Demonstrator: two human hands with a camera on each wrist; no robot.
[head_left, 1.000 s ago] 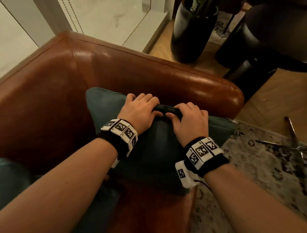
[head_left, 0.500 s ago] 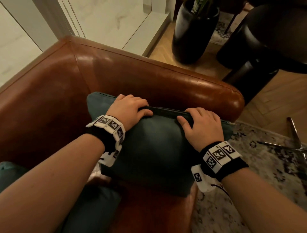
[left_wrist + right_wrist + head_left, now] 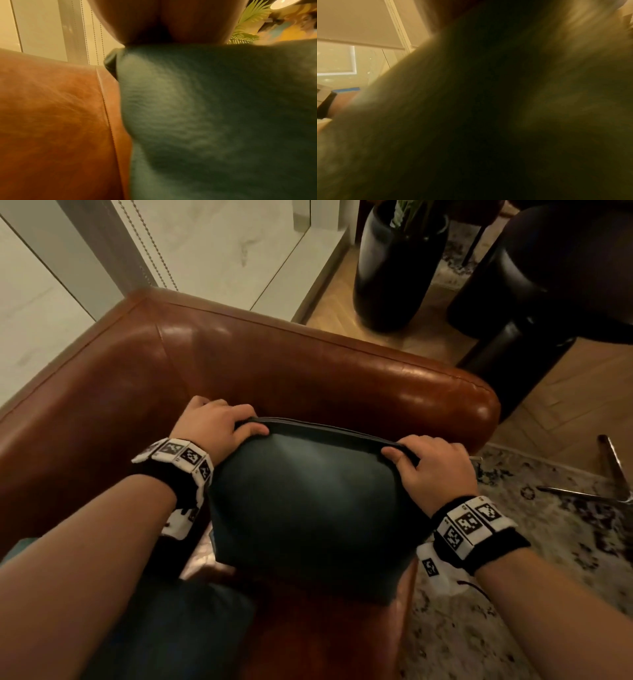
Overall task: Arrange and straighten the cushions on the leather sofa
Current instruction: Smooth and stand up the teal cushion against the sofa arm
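2 hands pinch the top seam of the dark teal cushion (image 3: 308, 501): your left hand (image 3: 214, 428) curls over its left corner, your right hand (image 3: 436, 465) over its right. It stands upright on the brown leather sofa (image 3: 102, 392), in the corner near the armrest (image 3: 394, 378).
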